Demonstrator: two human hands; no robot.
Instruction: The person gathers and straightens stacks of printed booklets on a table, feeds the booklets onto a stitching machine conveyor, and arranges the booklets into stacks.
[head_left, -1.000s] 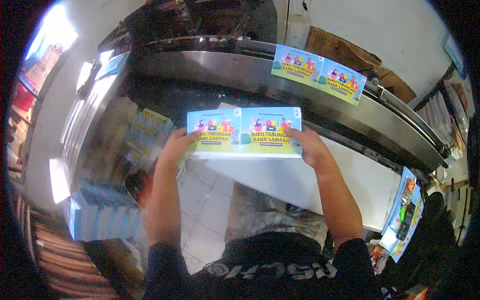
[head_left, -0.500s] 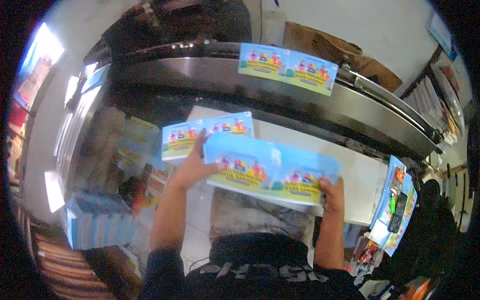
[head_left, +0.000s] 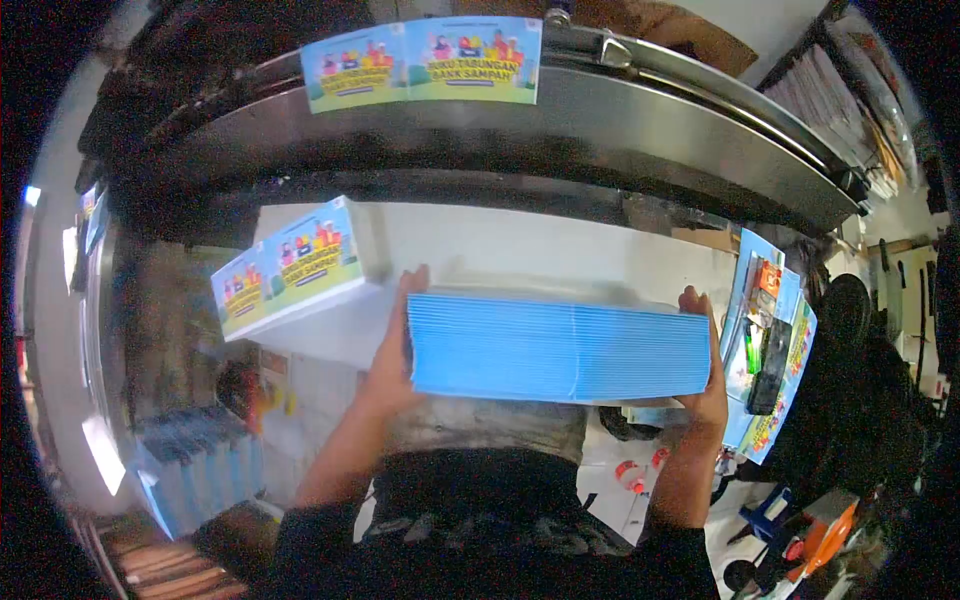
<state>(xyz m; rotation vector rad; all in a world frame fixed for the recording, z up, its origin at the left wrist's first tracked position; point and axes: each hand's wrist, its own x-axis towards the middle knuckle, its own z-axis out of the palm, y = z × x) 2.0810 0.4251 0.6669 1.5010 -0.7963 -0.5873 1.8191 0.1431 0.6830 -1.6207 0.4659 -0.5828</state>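
Observation:
A thick stack of blue-edged booklets [head_left: 560, 348] is held between my two hands, its layered side facing me. My left hand [head_left: 395, 345] presses on its left end, fingertips showing above the top corner. At the right end my right hand [head_left: 710, 360] grips it, fingers behind and palm along the side. Another stack with a printed cover [head_left: 300, 265] rests at an angle on the white board [head_left: 500, 245], to the left of my left hand. A double printed cover [head_left: 425, 62] lies on the metal machine's upper edge.
The metal bar [head_left: 600, 115] of the machine crosses behind the board. Printed sheets [head_left: 740, 400] carrying a black object [head_left: 768, 370] and a green item lie at the right. More blue stacks [head_left: 200, 465] stand at lower left. Papers [head_left: 815, 95] are shelved at upper right.
Both hands have tipped the held stack so its blue edge shows instead of its printed cover. The view has shifted right, and the other stack now sits apart at the left.

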